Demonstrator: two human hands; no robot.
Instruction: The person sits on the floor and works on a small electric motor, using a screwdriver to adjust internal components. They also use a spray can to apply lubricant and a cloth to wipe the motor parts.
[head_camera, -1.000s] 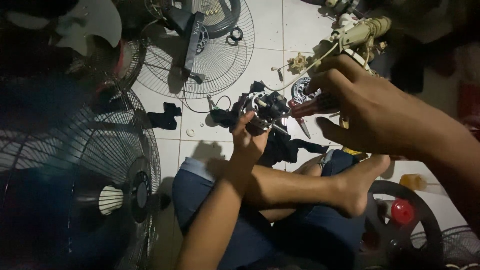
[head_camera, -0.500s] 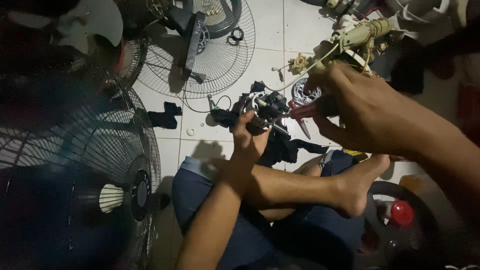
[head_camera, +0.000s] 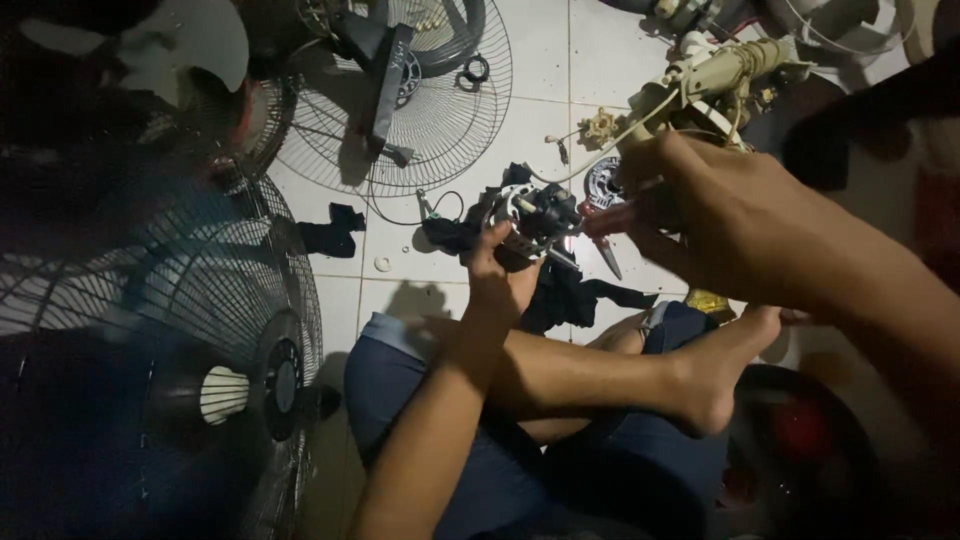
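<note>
The left hand (head_camera: 500, 275) is closed around a small fan motor (head_camera: 530, 218), gripping it from below with the fingers wrapped up its near side, so that it is held up above the white tiled floor (head_camera: 530, 90), over the person's crossed legs in blue jeans (head_camera: 400, 390). The motor is dark and roughly round, with a pale metal ring showing on its face, black housing parts around that, and a dark cloth or wiring (head_camera: 575, 295) hanging beneath it. The right hand (head_camera: 720, 225) is clamped on a red-handled screwdriver (head_camera: 610, 225), fingers pinched together around the handle, with the metal tip reaching toward the right side of the motor; whether the tip touches it cannot be told. Beyond the hands, toward the far right of the floor, lies a cream-coloured fan neck assembly (head_camera: 720, 75) with pale wires trailing from it, and just beside the right hand sits a small round coil-like part (head_camera: 603, 180). A round wire fan guard (head_camera: 440, 110) lies flat at the far middle of the floor with a black bracket (head_camera: 390, 75) across it. A standing fan with a dark grille (head_camera: 170, 300) fills the left side. No labels or packages can be made out in the dim light.
</note>
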